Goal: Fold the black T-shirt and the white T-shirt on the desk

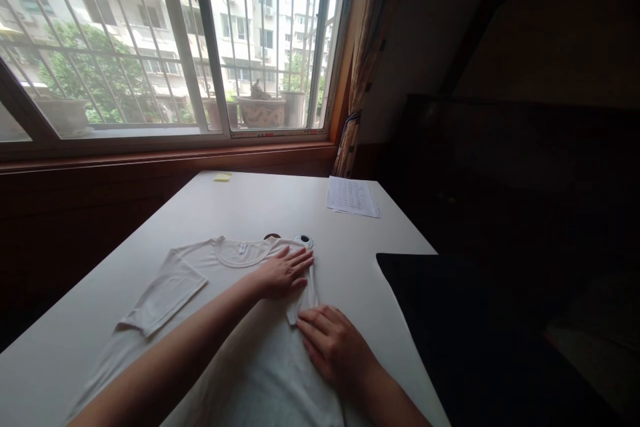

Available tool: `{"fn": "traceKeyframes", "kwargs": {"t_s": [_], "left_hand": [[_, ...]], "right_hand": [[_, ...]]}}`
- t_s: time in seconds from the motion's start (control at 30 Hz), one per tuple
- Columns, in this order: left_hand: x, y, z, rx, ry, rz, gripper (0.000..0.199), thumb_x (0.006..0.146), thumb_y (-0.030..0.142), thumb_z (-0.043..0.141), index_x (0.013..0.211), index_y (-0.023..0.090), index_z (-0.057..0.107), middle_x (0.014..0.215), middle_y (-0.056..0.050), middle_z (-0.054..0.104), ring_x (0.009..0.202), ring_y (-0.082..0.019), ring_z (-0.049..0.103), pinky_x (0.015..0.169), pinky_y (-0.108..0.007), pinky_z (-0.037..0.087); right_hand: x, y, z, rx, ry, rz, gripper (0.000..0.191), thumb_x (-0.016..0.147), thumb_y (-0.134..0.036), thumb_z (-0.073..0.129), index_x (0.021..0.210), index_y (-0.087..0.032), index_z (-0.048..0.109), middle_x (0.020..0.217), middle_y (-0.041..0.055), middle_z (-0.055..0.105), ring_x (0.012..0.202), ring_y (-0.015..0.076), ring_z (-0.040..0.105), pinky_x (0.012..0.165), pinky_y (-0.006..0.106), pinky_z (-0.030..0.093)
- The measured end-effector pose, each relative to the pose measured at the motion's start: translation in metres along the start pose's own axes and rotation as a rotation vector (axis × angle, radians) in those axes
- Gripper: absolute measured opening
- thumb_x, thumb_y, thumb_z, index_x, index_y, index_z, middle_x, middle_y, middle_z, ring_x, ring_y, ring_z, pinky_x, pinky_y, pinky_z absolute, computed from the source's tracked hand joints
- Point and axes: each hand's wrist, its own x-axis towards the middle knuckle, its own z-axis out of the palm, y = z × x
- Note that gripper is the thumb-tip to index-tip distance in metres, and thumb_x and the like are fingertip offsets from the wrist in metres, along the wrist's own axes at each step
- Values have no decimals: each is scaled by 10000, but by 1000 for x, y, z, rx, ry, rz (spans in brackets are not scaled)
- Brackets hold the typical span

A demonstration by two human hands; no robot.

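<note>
A white short-sleeved shirt [235, 327] lies spread on the white table, its round neckline toward the window. My left hand [284, 273] rests flat on the shirt's right shoulder, palm down with the fingers spread. Just nearer to me, my right hand [333, 345] has its fingers together on the edge of the right sleeve, which is folded in over the shirt's body. The left sleeve lies flat, with some wrinkles at its hem.
The white table [280, 207] carries a yellow note [223, 177] at its far left and printed sheets [353, 197] at the far right. A small round object [304, 240] and a brown one [273, 236] sit beyond the shirt's collar. Black cloth [435, 320] covers the right side.
</note>
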Motion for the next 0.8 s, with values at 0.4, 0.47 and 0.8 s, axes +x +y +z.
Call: {"fn": "traceKeyframes", "kwargs": {"t_s": [0.4, 0.47, 0.8], "left_hand": [[17, -3, -5, 17, 79, 20, 596, 1048, 369, 488, 1596, 251, 287, 1646, -109, 299, 1530, -286, 250, 1247, -545, 158], [7, 4, -11, -4, 100, 112, 563, 1051, 296, 467, 1588, 227, 316, 1627, -113, 344, 1519, -265, 287, 1261, -497, 176], [-26, 17, -12, -132, 3, 250, 603, 1063, 337, 459, 1616, 308, 221, 1634, -42, 323, 1523, -222, 265, 1278, -438, 134]], "right_hand": [[-5, 2, -9, 180, 40, -91, 414, 838, -68, 546, 1216, -192, 660, 1124, 91, 731, 1016, 229, 661, 920, 378, 551], [-6, 6, -10, 149, 86, -1, 420, 859, -48, 511, 1223, -200, 656, 1057, 85, 726, 973, 229, 652, 894, 382, 550], [-3, 15, -3, 194, 92, 72, 452, 780, 55, 475, 1064, -219, 696, 1006, 58, 702, 968, 226, 590, 876, 366, 528]]}}
